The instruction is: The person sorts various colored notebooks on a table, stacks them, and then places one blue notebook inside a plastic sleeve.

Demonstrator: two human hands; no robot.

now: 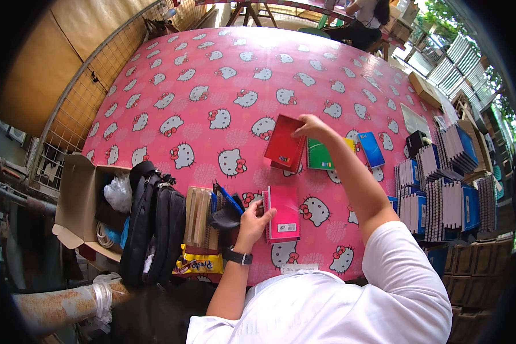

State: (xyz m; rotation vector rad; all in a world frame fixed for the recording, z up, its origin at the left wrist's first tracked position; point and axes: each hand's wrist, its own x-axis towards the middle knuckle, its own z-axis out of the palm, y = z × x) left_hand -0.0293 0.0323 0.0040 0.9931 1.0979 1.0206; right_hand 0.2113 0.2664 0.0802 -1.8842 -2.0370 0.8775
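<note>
My right hand (316, 127) reaches forward and pinches the upper right edge of a red notebook (284, 141), which sits tilted over another red cover showing beneath its lower edge. Nearer to me, my left hand (254, 225), with a dark watch on its wrist, grips the left side of a pink spiral notebook (283, 213), thumb on the cover. Right of the red notebook lies a green spiral notebook (320, 155). A yellow notebook (350, 144), partly behind my right forearm, and a blue notebook (371, 149) lie farther right.
Stacks of blue spiral notebooks (436, 209) line the right edge of the pink cat-print table (212, 86). At left stand an open cardboard box (77, 200), a black bag (155, 223), a yellow snack pack (199, 262) and pens (228, 198). A person (366, 26) sits beyond the table.
</note>
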